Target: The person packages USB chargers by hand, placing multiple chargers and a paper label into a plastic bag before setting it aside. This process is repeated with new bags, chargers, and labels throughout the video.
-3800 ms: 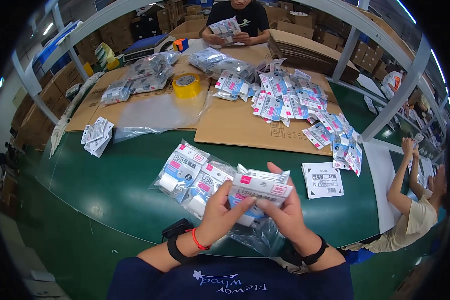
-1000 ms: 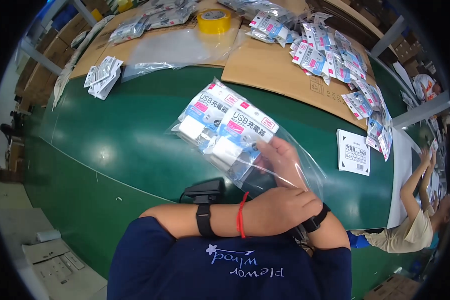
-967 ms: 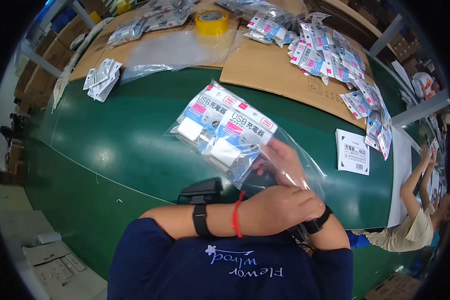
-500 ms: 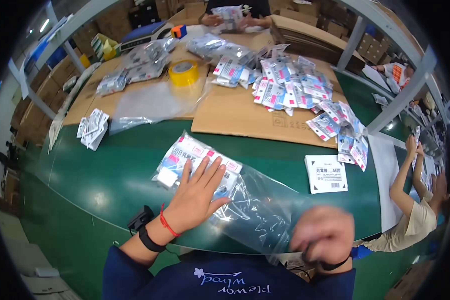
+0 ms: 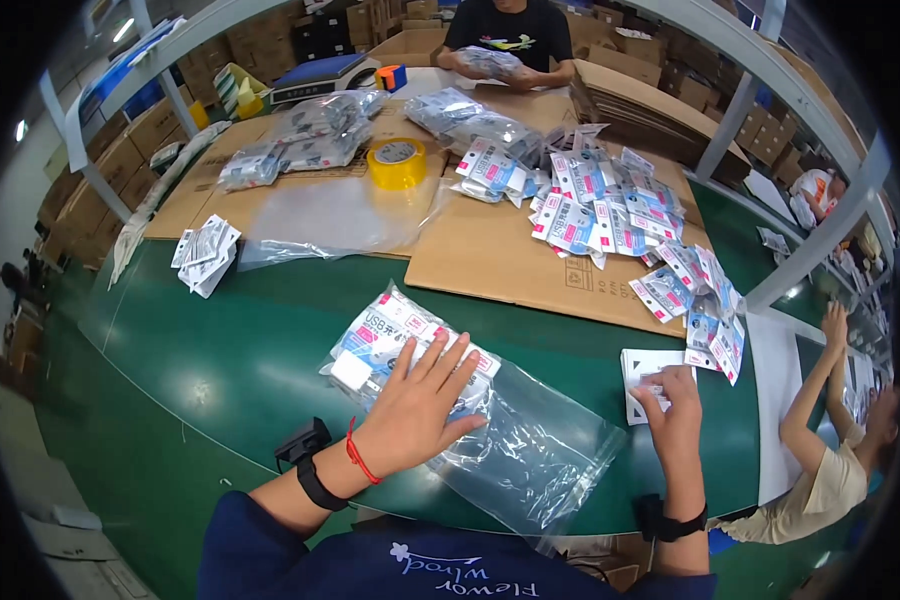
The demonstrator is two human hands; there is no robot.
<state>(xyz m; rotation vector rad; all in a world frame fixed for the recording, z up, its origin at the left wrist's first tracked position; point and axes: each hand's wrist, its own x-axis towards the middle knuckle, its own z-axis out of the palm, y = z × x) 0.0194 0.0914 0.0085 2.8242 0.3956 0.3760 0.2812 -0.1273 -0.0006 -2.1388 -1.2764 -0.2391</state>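
Observation:
A clear plastic bag [image 5: 540, 440] lies aslant on the green table, with several white, blue and pink charger packs [image 5: 390, 325] bunched in its far left end. My left hand [image 5: 415, 410] rests flat over the packs, fingers spread, pressing on the bag. The bag's other end stretches flat toward the near right. Over at the right, my right hand [image 5: 673, 405] is on a stack of white printed labels [image 5: 638, 362], thumb and fingers drawn together at the top label. The hand covers much of that stack.
Loose charger packs [image 5: 610, 210] are heaped on a cardboard sheet [image 5: 490, 265]. Filled bags [image 5: 320, 130], yellow tape [image 5: 397, 165] and flat clear bags [image 5: 320, 215] lie at the back left. White slips [image 5: 206, 255] sit at left. A co-worker [image 5: 510, 45] holds a bag opposite.
My right hand has left the bag's near right end and moved up to the label stack. My left hand stays flat on the packs. The view has shifted slightly.

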